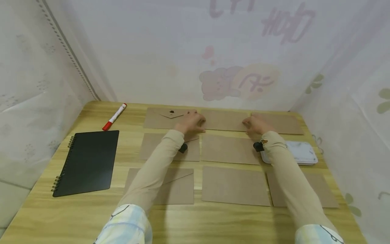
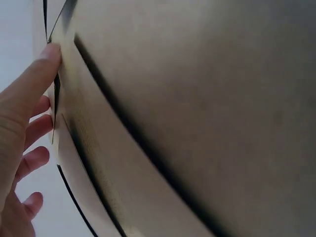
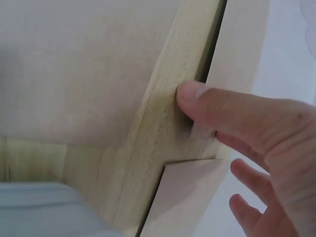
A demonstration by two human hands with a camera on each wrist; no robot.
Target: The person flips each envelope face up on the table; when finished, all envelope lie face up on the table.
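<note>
Brown paper envelopes lie in rows on a wooden table [image 1: 91, 217]. Both hands are at the back row, at opposite ends of its middle envelope [image 1: 225, 120]. My left hand [image 1: 191, 122] has its thumb and bent forefinger at that envelope's left end; in the left wrist view the thumb [image 2: 42, 69] tip meets a corner. Its other fingers are over the back left envelope [image 1: 158, 122], which has a small dark mark on its flap. At the right end, my right hand [image 1: 257, 124] pinches a corner between thumb [image 3: 207, 101] and forefinger, beside the back right envelope [image 1: 283, 123].
To the left lie a black spiral notebook [image 1: 89, 162] and a red-and-white marker [image 1: 115, 117]. A white lidded box [image 1: 301, 152] stands right of the middle row, partly behind the right forearm. Pale printed curtains [image 1: 170, 51] surround the table's back and sides.
</note>
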